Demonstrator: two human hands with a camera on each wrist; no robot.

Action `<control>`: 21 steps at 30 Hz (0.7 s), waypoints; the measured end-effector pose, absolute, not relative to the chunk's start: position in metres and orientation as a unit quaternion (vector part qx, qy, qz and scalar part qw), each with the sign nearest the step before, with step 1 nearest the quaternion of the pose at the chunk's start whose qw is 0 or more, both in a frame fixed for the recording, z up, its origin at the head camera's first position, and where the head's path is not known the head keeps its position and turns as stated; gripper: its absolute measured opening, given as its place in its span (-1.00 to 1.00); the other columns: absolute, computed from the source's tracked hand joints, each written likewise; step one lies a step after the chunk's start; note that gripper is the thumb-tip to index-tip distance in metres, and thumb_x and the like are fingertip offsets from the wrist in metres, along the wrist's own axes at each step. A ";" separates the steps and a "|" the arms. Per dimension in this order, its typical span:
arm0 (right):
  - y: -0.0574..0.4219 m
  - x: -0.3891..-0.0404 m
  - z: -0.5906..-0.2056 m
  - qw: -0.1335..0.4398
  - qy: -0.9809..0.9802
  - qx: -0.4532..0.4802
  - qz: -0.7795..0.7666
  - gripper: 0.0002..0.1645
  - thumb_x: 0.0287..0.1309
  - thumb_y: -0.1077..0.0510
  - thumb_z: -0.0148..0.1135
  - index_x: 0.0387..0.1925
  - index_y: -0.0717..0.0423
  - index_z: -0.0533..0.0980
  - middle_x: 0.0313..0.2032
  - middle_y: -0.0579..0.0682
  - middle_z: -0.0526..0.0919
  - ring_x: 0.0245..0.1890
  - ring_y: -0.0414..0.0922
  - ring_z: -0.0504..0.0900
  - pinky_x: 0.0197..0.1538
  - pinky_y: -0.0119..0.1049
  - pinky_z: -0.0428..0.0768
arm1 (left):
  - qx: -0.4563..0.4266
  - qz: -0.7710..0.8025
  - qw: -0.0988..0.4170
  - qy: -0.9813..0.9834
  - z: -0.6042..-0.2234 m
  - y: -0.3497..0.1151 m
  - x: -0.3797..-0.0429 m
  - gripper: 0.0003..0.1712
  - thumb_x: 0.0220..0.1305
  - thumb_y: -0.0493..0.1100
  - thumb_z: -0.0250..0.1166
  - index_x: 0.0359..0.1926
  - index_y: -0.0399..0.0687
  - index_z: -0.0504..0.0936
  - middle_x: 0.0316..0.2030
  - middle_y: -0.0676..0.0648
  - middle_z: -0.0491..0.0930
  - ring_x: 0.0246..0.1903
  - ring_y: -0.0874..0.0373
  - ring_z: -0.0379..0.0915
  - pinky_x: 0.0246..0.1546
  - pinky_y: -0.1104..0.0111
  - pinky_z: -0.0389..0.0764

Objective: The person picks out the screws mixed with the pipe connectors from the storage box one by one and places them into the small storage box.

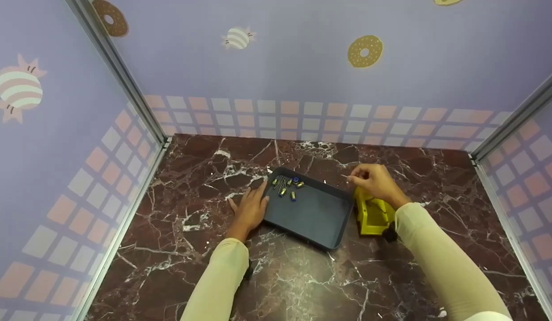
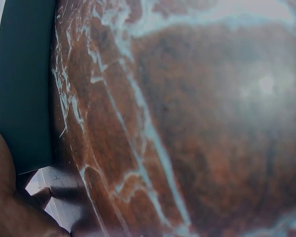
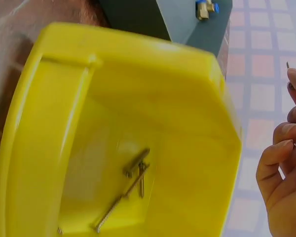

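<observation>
My right hand (image 1: 374, 182) is raised over the far end of a yellow bin (image 1: 364, 229), pinching a thin screw (image 3: 288, 65) between thumb and fingertips. Inside the bin lie several more metal screws (image 3: 133, 182). My left hand (image 1: 250, 208) rests against the left side of a dark grey tray (image 1: 313, 218), its fingers fairly straight and touching the rim. At the tray's far left end are several brass fittings with blue ends (image 1: 293, 196), beside a cluster of long screws (image 1: 281, 182). In the left wrist view, the tray's outer wall (image 2: 24, 84) hides part of that hand.
The bin stands just right of the tray on a dark red marbled table (image 1: 182, 249). A patterned wall (image 1: 302, 80) closes off the back, with side panels at left and right. A small black object (image 1: 390, 232) shows by the right sleeve.
</observation>
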State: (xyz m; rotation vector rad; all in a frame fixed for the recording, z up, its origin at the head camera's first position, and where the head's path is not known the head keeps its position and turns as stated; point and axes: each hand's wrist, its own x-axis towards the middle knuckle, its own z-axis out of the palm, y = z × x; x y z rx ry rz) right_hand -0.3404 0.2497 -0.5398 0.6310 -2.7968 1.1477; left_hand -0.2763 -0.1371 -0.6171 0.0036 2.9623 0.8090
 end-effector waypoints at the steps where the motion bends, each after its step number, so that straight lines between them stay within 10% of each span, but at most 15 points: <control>1: 0.253 -0.340 -0.540 0.028 -0.906 0.200 0.373 -0.84 0.28 0.03 0.42 -0.37 0.00 0.72 -0.55 -0.08 0.62 -0.56 -0.19 0.48 -0.50 -0.40 0.45 | 0.001 0.263 0.035 0.964 -0.617 -0.137 -0.276 -0.35 0.61 0.18 -0.08 0.61 0.52 0.02 0.46 0.06 0.39 0.59 -0.05 0.00 0.39 -0.51 -0.39; 21: 0.302 -0.330 -0.554 0.006 -0.909 0.123 0.399 -0.86 0.32 0.05 0.37 -0.31 0.02 0.70 -0.47 -0.01 0.60 -0.49 -0.14 0.47 -0.46 -0.38 0.48 | 0.005 0.269 0.027 0.963 -0.616 -0.137 -0.275 -0.36 0.61 0.15 -0.06 0.61 0.47 0.05 0.45 0.06 0.40 0.59 -0.07 0.01 0.38 -0.52 -0.41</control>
